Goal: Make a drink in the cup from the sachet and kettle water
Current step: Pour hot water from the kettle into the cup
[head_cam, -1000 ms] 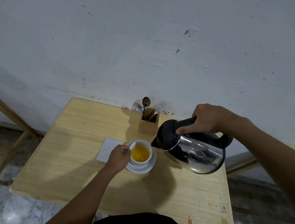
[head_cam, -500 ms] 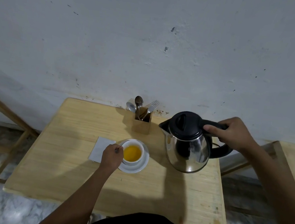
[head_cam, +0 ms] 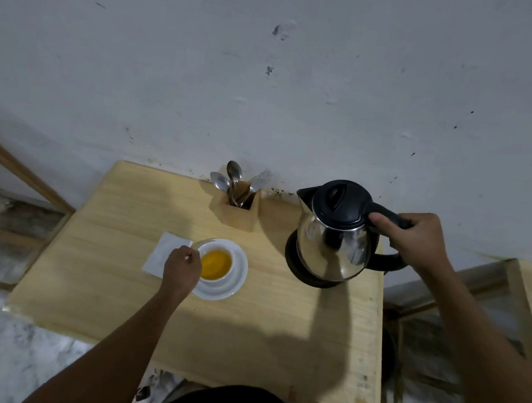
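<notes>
- Upright, the kettle [head_cam: 334,232] stood on its base at the table's right rear, the right hand [head_cam: 414,239] wrapped round its handle.
- The left hand [head_cam: 182,266], fingers closed, apparently pinching its handle, touched the filled cup [head_cam: 216,263]; spoons [head_cam: 232,177] lay behind, nearer the left.

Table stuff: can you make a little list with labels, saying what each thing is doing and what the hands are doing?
cup: on a white saucer, holds orange-yellow drink
kettle: upright on its black base, lid shut
left hand: at the cup's side
right hand: gripping the kettle handle
white paper: flat, left of the saucer
wooden holder: by the wall, holds spoons and forks
</notes>
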The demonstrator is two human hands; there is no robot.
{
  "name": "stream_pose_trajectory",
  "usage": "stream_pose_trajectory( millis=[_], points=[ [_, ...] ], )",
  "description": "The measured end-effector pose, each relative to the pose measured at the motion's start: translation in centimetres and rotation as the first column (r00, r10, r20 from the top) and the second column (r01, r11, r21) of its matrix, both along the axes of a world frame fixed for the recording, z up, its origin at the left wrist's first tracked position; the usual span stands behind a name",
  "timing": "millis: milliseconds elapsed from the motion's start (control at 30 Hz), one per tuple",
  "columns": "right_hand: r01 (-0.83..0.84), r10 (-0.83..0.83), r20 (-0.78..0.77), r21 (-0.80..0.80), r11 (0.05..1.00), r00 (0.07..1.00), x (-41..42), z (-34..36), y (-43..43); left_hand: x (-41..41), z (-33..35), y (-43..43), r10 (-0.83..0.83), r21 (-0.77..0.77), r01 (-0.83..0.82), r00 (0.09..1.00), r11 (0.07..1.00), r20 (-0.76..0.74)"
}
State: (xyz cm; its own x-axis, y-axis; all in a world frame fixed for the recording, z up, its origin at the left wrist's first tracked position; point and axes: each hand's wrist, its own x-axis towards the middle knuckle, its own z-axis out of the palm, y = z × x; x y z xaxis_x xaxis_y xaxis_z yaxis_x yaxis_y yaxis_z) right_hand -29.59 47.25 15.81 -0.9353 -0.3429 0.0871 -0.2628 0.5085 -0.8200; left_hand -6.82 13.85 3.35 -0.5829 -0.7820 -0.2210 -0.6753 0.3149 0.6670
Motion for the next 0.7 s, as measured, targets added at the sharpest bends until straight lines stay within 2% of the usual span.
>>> stream_pose_trajectory(
  millis=[100,267,467,700],
  points=[
    [-0.042,0.042,0.024,-0.008,0.999,0.999,-1.0,-1.0,0.0,-0.1,0.3,-0.2,0.024,0.047,-0.026,0.998,0.999,0.058],
    [-0.045,0.048,0.045,-0.058,0.997,0.998,-1.8,-2.2,-0.2,-0.1,0.8,0.6,0.003,-0.006,-0.003,0.999,1.0,0.034],
    [-0.149,0.151,0.06,-0.03,0.988,0.987,-2.9,-3.4,0.1,0.0,0.9,0.7,0.03,0.038,-0.031,0.999,0.999,0.03],
    [-0.18,0.181,0.043,-0.029,0.983,0.982,-3.3,-2.7,-0.3,0.2,0.8,0.8,0.027,0.061,-0.029,0.999,0.998,0.027]
  ],
)
